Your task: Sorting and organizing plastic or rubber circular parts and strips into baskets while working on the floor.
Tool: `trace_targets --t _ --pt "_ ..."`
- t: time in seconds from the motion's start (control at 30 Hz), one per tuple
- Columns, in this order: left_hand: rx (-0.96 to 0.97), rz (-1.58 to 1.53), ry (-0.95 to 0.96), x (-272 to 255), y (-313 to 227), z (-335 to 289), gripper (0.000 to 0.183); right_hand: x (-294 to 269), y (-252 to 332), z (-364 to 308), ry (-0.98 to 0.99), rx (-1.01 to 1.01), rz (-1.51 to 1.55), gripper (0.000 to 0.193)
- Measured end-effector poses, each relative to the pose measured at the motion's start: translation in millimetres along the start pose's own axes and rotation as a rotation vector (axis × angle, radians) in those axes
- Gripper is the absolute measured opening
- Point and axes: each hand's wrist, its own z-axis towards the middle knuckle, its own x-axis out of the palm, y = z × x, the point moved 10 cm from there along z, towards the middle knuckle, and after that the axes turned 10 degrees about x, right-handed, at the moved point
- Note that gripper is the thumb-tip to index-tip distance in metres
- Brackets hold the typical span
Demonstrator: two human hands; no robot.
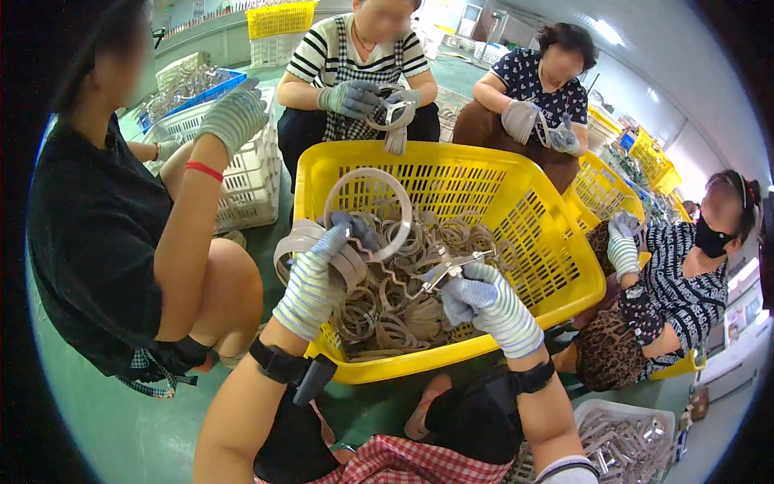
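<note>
My left hand [322, 266], in a striped knit glove with grey fingertips, is closed on pale band-like rings. One large ring [409, 211] stands up from its fingers, and a bundle of wide pale rings [302, 238] hangs at its left side. My right hand [484, 302], gloved alike, pinches a thin shiny metal clamp piece [458, 266] with a bar and a bent arm. Both hands are over a yellow perforated basket [556, 274]. Below them in it lies a heap of grey-white rings [419, 319], partly hidden by my hands.
Gloved co-workers sit around the basket: one at the left [97, 226], two across, one at the right [685, 266]. White crates [250, 185] stand at the left. A white bin of metal parts [625, 440] is at the lower right. Yellow baskets [601, 189] stand behind.
</note>
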Motion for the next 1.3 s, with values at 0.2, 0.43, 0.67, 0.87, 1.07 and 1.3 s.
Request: trace_targets --t 0.2,0.43,0.67,0.87,1.07,1.3 --pt "-0.021 0.104 -0.071 22 -8 -9 0.025 -15 14 -2 -0.241 -0.072 -0.243 0.020" --pt "-0.084 0.102 0.061 36 -1 -15 0.025 -25 26 -8 -0.397 -0.141 -0.298 0.017" --pt "0.053 0.292 0.094 71 -10 -33 0.025 -46 26 -8 -0.569 -0.249 -0.169 0.018" --pt "0.144 0.320 0.123 79 -11 -36 0.021 -49 11 -4 -0.472 -0.210 -0.006 0.020" --pt "0.114 0.409 0.018 63 -31 -25 0.037 -23 16 1 -0.235 -0.150 -0.293 0.028" --pt "0.210 0.361 -0.048 53 -39 -22 0.038 2 18 -8 0.110 -0.123 0.089 0.038"
